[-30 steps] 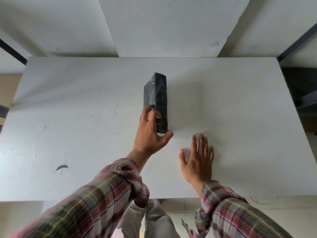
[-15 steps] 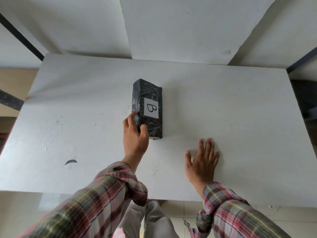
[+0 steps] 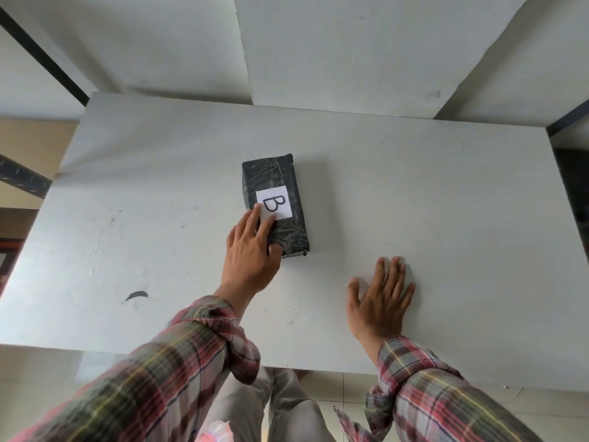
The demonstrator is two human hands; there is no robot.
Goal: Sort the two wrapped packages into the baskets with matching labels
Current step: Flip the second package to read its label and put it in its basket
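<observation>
A black wrapped package (image 3: 275, 205) lies flat near the middle of the white table (image 3: 446, 193), its white "B" label (image 3: 274, 203) facing up; the left hand (image 3: 251, 256) rests fingers spread on its near left corner; the right hand (image 3: 381, 301) lies flat and spread on the table, apart from it.

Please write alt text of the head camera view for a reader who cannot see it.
A black wrapped package with a white label reading B lies flat on a white table, the left hand resting open on its near corner. The right hand lies flat on the table, apart from it.
</observation>
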